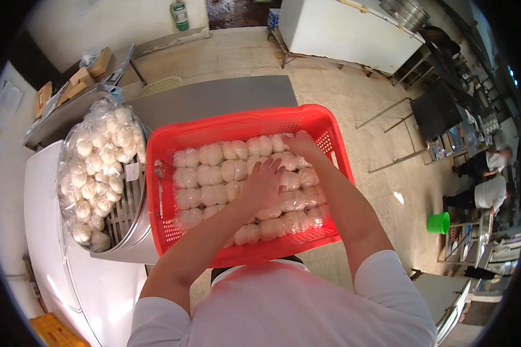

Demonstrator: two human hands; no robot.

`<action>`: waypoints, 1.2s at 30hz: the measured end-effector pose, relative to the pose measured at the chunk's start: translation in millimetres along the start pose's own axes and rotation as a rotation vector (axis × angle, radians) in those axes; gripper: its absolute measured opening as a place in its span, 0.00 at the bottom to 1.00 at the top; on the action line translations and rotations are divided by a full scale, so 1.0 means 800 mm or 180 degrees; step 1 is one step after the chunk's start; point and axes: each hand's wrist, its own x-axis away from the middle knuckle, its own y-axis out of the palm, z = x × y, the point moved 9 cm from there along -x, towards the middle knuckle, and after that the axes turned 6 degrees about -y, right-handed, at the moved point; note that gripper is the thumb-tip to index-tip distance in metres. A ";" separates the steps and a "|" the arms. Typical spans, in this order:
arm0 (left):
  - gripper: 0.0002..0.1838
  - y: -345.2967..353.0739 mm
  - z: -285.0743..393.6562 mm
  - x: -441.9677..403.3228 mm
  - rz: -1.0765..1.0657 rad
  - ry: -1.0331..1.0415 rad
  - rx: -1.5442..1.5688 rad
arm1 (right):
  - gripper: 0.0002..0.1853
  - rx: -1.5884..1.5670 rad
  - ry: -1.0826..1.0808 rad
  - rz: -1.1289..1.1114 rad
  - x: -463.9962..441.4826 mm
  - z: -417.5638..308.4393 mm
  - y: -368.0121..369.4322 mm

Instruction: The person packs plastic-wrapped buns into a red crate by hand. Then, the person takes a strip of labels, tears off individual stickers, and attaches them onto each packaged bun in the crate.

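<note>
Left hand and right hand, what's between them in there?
Plastic-wrapped white buns, packed inside the red basket, lie between the left hand and right hand, as the head view shows.

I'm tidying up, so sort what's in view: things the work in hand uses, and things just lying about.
In use:
- red basket
- wrapped buns inside it
- left hand and right hand
- probably the bagged buns alongside

Apparently not involved:
- green bucket
- cardboard boxes
- fire extinguisher
</note>
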 end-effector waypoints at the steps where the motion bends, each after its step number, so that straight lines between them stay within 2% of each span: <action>1: 0.30 -0.006 0.001 0.013 -0.0098 -0.0012 -0.0008 | 0.31 -0.0183 -0.0081 -0.0033 -0.016 0.017 0.016; 8: 0.30 -0.035 -0.038 0.050 -0.0314 -0.0371 -0.0276 | 0.28 -0.0109 -0.0220 -0.0297 -0.021 0.008 0.038; 11: 0.29 -0.067 -0.046 0.069 -0.0444 -0.0446 -0.0066 | 0.32 0.0695 -0.0028 -0.0709 -0.017 -0.002 0.037; 13: 0.28 -0.098 -0.057 0.087 -0.0148 -0.0473 0.0137 | 0.34 0.1356 -0.0404 -0.0938 -0.007 -0.031 0.040; 15: 0.26 -0.135 -0.073 0.111 0.0299 -0.0544 0.0461 | 0.35 0.1326 -0.0727 -0.0231 -0.024 -0.016 0.056; 17: 0.23 -0.179 -0.093 0.136 0.0889 -0.0532 0.0903 | 0.35 0.0817 -0.1781 -0.0270 0.007 -0.073 0.062; 20: 0.21 -0.240 -0.145 0.200 0.1832 -0.0670 0.1082 | 0.31 0.1795 -0.0401 -0.0144 0.016 -0.078 0.042; 22: 0.22 -0.267 -0.207 0.253 0.2158 -0.1160 0.1367 | 0.30 0.1727 -0.0476 0.0089 0.042 -0.132 0.034; 23: 0.23 -0.269 -0.248 0.283 0.2341 -0.1665 0.1388 | 0.30 0.1689 -0.0508 0.0209 0.052 -0.153 0.039; 24: 0.25 -0.263 -0.295 0.315 0.2521 -0.2164 0.1406 | 0.28 0.1465 -0.0902 0.0429 0.060 -0.180 0.047; 26: 0.31 -0.282 -0.384 0.392 0.3570 -0.2979 0.0449 | 0.25 0.0999 -0.1654 0.0858 0.089 -0.223 0.060; 27: 0.37 -0.305 -0.420 0.429 0.3867 -0.3128 0.0380 | 0.24 0.0764 -0.1857 0.0805 0.107 -0.248 0.071; 28: 0.38 -0.303 -0.473 0.473 0.4577 -0.3510 -0.0199 | 0.23 0.0528 -0.2053 0.0758 0.133 -0.279 0.080; 29: 0.38 -0.304 -0.529 0.505 0.4710 -0.3951 -0.0165 | 0.21 0.0292 -0.2239 0.0715 0.155 -0.304 0.091; 30: 0.38 -0.309 -0.569 0.531 0.4830 -0.4385 -0.0117 | 0.21 0.0237 -0.2362 0.0648 0.168 -0.318 0.107; 33: 0.32 -0.327 -0.632 0.528 0.3619 -0.4593 0.1191 | 0.19 0.0095 -0.2579 0.0402 0.203 -0.345 0.144; 36: 0.22 -0.329 -0.661 0.528 0.3814 -0.3952 0.1698 | 0.19 -0.0069 -0.2505 0.0124 0.232 -0.364 0.157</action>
